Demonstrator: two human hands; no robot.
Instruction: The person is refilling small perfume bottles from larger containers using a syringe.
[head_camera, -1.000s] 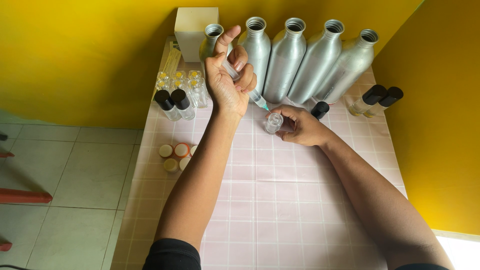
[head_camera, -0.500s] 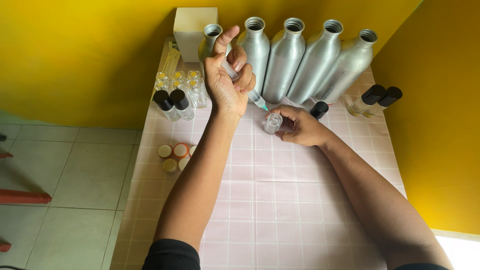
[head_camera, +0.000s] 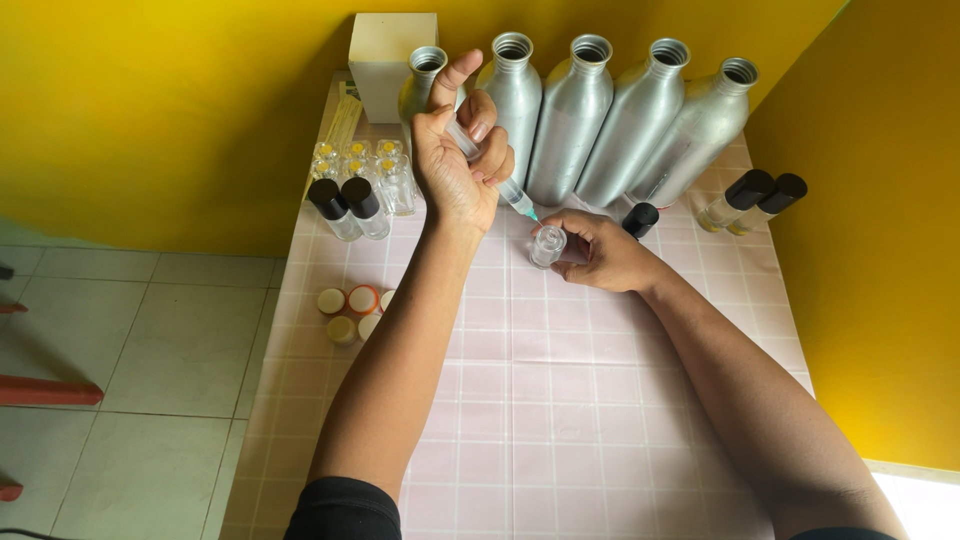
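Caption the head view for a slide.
Left hand aims a syringe into a small clear vial steadied by the right hand.

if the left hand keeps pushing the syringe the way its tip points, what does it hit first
Most likely the open mouth of the small clear vial steadied by the right hand; the syringe in the left hand slants toward it.

Bright, even daylight falls on my table (head_camera: 600, 420); shadows are soft, the frame sharp, with white glare at the lower right and edges slightly bowed.
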